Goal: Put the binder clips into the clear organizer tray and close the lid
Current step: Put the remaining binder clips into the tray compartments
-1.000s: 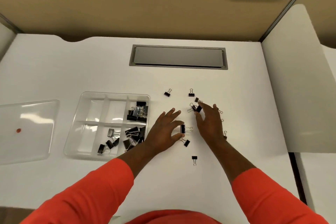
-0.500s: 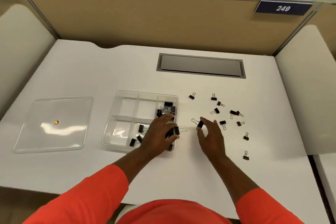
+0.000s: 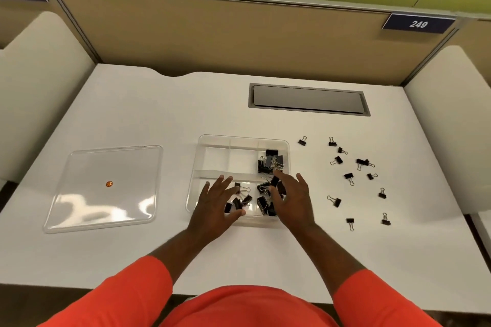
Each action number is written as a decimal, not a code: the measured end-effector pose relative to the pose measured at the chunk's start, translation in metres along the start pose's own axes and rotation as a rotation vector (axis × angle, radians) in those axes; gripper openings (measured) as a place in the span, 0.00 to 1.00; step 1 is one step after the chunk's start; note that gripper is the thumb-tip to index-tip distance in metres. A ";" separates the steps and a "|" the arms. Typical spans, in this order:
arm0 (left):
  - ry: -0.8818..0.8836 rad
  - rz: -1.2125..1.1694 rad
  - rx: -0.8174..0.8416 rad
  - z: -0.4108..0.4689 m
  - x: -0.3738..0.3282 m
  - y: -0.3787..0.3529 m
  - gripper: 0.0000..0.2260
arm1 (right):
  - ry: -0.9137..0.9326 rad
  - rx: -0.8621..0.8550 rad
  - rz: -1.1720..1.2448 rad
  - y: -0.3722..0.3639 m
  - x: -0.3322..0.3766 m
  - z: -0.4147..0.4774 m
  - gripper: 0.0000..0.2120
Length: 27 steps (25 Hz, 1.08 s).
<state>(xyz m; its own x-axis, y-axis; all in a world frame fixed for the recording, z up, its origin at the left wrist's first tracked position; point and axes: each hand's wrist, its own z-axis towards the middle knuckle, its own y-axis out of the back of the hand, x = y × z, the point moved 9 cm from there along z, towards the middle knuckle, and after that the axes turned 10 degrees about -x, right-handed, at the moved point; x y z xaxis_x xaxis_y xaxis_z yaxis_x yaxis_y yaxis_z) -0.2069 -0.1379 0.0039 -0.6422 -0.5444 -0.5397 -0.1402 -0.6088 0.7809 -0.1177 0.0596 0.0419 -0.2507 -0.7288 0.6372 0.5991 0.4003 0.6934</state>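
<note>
My hands hover over the tray (image 3: pixel 202 167): left hand (image 3: pixel 215 204) spread empty, right hand (image 3: pixel 291 200) pinching a clip (image 3: pixel 274 181). Loose clips (image 3: pixel 349 176) lie right of it, lid (image 3: pixel 103 187) left.

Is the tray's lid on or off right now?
Off. The lid lies flat on the desk, left of and apart from the tray, whose compartments are open on top.

— Where are the clips (image 3: pixel 348 176) lying?
— Black ones are sitting scattered right of the tray (image 3: pixel 204 150); others are piling in its right and near compartments.
— And the lid (image 3: pixel 79 164)?
— It's lying flat, clear, left of the tray, apart from it.
</note>
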 end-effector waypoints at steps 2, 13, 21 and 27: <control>-0.006 0.010 0.024 -0.003 0.007 0.005 0.31 | -0.003 0.004 -0.011 -0.010 0.009 -0.005 0.19; -0.027 0.056 0.080 -0.002 0.026 0.033 0.35 | 0.131 0.274 -0.151 -0.055 0.053 -0.026 0.38; -0.090 0.011 0.131 0.006 0.001 0.012 0.40 | 0.077 0.260 -0.297 -0.024 0.027 -0.037 0.44; -0.209 -0.046 0.196 0.024 -0.053 -0.023 0.41 | -0.023 0.210 -0.333 0.018 -0.005 -0.045 0.44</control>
<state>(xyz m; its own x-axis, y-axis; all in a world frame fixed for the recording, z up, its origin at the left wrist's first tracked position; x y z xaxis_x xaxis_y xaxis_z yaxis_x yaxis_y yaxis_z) -0.1880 -0.0812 0.0223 -0.7705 -0.3753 -0.5152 -0.3029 -0.4956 0.8140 -0.0714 0.0450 0.0361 -0.4236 -0.8260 0.3719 0.3145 0.2510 0.9155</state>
